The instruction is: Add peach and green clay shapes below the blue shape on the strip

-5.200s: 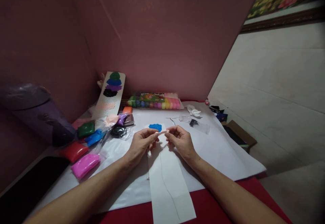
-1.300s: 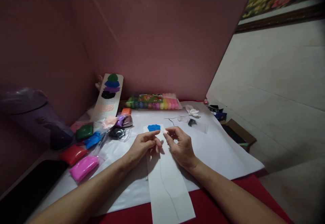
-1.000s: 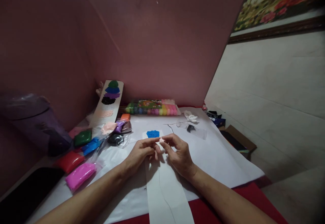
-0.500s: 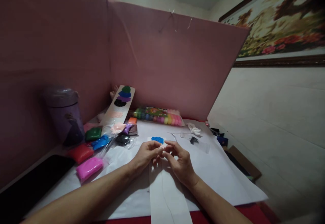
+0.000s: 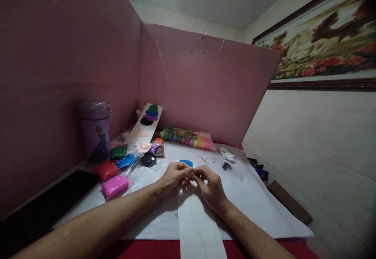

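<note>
Now that the right hand (image 5: 210, 186) has closed in on the left hand (image 5: 174, 174), both pinch narrow over the white strip (image 5: 189, 227), near side of the blue patch (image 5: 186, 163), probably working together; can't tell what's gripped.

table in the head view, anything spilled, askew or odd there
No spill or damage shows. The coloured packets lie in a loose jumble on the left, and the daubed card slants behind them, but both look like ordinary clutter.
</note>
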Demonstrator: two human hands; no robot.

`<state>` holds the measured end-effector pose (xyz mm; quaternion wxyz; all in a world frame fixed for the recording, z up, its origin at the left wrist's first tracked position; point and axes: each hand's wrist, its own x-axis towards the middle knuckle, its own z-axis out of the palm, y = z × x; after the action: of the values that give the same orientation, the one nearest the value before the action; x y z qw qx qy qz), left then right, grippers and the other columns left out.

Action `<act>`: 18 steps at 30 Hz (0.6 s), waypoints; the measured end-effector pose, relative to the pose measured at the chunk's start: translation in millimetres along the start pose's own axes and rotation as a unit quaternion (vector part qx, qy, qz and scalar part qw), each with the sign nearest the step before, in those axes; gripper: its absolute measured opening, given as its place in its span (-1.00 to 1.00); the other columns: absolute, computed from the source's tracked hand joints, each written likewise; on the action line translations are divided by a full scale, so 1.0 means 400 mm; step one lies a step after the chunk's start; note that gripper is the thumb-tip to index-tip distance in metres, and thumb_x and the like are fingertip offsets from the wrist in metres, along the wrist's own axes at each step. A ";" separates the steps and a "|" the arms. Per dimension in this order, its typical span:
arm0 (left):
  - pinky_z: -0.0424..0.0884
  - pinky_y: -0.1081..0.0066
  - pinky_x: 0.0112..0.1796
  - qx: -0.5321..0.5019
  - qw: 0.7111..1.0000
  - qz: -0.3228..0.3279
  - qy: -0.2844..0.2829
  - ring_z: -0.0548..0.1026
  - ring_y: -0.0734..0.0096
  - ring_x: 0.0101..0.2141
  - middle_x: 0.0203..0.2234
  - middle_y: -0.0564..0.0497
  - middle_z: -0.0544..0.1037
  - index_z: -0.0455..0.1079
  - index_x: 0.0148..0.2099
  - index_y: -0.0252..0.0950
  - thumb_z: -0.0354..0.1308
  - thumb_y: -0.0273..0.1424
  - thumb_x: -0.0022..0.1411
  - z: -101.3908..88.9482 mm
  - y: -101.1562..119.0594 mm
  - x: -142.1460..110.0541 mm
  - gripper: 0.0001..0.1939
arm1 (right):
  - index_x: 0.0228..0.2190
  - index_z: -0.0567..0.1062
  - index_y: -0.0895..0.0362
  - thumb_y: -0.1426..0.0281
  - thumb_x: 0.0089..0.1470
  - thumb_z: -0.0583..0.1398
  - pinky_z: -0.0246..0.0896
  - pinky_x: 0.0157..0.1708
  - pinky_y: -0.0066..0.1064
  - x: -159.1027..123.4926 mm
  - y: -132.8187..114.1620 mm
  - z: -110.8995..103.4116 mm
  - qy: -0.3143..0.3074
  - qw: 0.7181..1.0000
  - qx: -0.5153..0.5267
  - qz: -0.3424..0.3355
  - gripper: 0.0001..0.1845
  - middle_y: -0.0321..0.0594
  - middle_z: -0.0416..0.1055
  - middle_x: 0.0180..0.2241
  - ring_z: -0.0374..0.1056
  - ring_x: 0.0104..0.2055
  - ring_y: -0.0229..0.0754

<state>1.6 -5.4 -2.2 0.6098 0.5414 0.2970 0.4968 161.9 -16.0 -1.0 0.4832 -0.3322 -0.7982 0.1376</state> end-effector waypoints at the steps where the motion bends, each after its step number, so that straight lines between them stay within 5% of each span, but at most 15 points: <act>1: 0.18 0.55 -0.60 -0.003 1.000 0.003 0.002 0.30 0.59 -0.67 -0.68 0.05 0.40 0.43 -0.43 -0.42 0.29 -0.15 -0.01 -0.002 -0.001 0.000 -0.63 | -0.33 0.44 0.09 0.45 0.10 0.16 0.23 -0.37 -0.40 -0.001 0.001 0.001 0.000 1.000 -0.002 0.002 -0.94 -0.25 0.40 -0.43 0.31 -0.40 -0.21; 6: 0.25 0.54 -0.57 -0.014 1.000 0.011 0.020 0.37 0.55 -0.63 -0.63 0.02 0.46 0.43 -0.37 -0.42 0.39 -0.24 -0.15 -0.005 -0.006 0.006 -0.63 | -0.37 0.43 0.12 0.48 0.06 0.17 0.20 -0.40 -0.40 0.000 0.004 0.001 -0.010 1.000 -0.019 0.006 -0.96 -0.25 0.39 -0.45 0.30 -0.42 -0.21; 12: 0.26 0.51 -0.65 0.011 1.000 -0.007 0.008 0.35 0.51 -0.71 -0.68 -0.03 0.45 0.40 -0.42 -0.43 0.29 -0.08 -0.05 0.006 -0.002 0.004 -0.56 | -0.41 0.43 0.13 0.45 0.13 0.12 0.18 -0.41 -0.41 0.003 0.002 0.001 0.000 1.000 -0.015 -0.006 -0.90 -0.24 0.38 -0.44 0.29 -0.42 -0.23; 18: 0.28 0.56 -0.60 -0.014 0.999 0.004 0.044 0.36 0.58 -0.67 -0.66 0.04 0.45 0.40 -0.42 -0.43 0.40 -0.25 -0.18 0.009 0.006 -0.002 -0.62 | -0.37 0.42 0.13 0.48 0.07 0.17 0.20 -0.42 -0.42 0.000 0.004 0.003 -0.006 1.000 0.000 0.002 -0.96 -0.26 0.39 -0.42 0.30 -0.41 -0.23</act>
<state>3.9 -7.6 0.5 0.6015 0.5121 0.3142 0.5266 161.3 -14.7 -2.4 0.4781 -0.3331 -0.8004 0.1408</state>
